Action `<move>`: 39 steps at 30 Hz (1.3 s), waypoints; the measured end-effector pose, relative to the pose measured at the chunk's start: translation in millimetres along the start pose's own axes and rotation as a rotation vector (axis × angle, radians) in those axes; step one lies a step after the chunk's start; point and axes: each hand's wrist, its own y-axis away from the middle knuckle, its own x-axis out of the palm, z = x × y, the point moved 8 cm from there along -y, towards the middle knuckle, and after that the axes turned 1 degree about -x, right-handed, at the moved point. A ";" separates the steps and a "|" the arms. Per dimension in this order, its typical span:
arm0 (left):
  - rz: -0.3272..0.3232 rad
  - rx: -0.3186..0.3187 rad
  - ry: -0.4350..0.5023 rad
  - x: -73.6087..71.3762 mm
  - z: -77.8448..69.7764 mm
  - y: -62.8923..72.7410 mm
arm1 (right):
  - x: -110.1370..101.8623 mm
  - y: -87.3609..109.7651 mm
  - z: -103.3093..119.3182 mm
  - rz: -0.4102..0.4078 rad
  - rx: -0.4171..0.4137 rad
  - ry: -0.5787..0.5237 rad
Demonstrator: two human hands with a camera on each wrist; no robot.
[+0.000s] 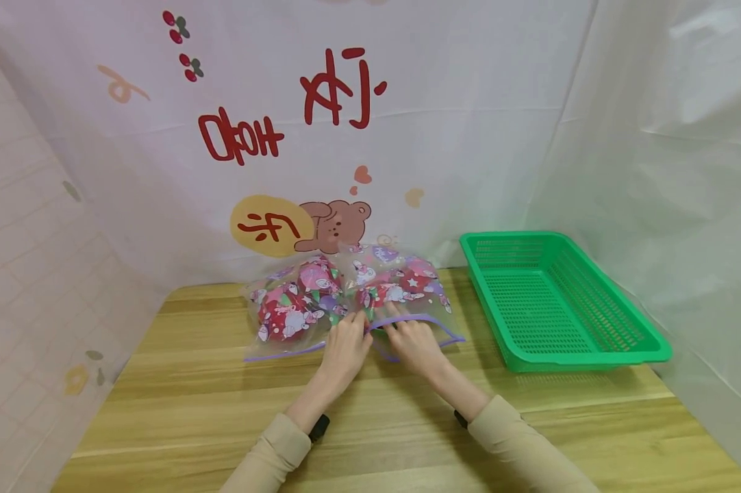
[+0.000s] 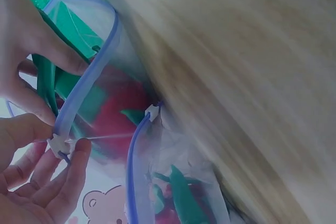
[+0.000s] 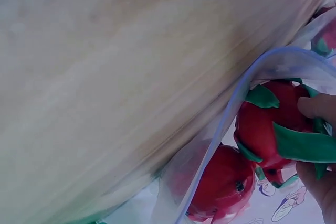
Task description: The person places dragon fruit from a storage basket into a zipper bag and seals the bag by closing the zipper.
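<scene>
Two clear zip bags printed with pink and purple cartoon figures lie side by side on the table. My right hand (image 1: pixel 415 342) reaches into the open mouth of the right bag (image 1: pixel 440 308). In the right wrist view its fingers grip a red toy dragon fruit (image 3: pixel 262 124) with green leaves, just inside the purple rim. Another red fruit (image 3: pixel 223 184) lies beside it in the bag. My left hand (image 1: pixel 346 342) pinches the rim of that bag at its white slider (image 2: pixel 60 145). The left bag (image 1: pixel 311 342), holding red fruits, lies next to the left hand.
A green plastic basket (image 1: pixel 592 357) stands at the right on the wooden table (image 1: pixel 192 397). Behind the bags rises a white printed sheet (image 1: pixel 444 123) with a bear and red characters. White sheeting also hangs at both sides.
</scene>
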 end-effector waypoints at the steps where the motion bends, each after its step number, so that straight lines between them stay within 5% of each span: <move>1: 0.000 0.004 0.004 0.0 0.1 0.0 | 0.5 -0.6 -0.4 0.002 0.006 0.002; 22: -0.046 0.069 0.054 -7.9 -5.8 0.1 | 10.2 -15.0 -5.1 -0.066 0.050 0.133; 33: -0.072 0.072 0.073 -12.5 -6.2 -0.6 | 14.2 -22.1 -12.4 0.008 0.077 0.094; 39: -0.078 0.068 0.072 -12.6 -4.5 -3.2 | 15.5 -23.2 -13.9 -0.038 0.033 0.049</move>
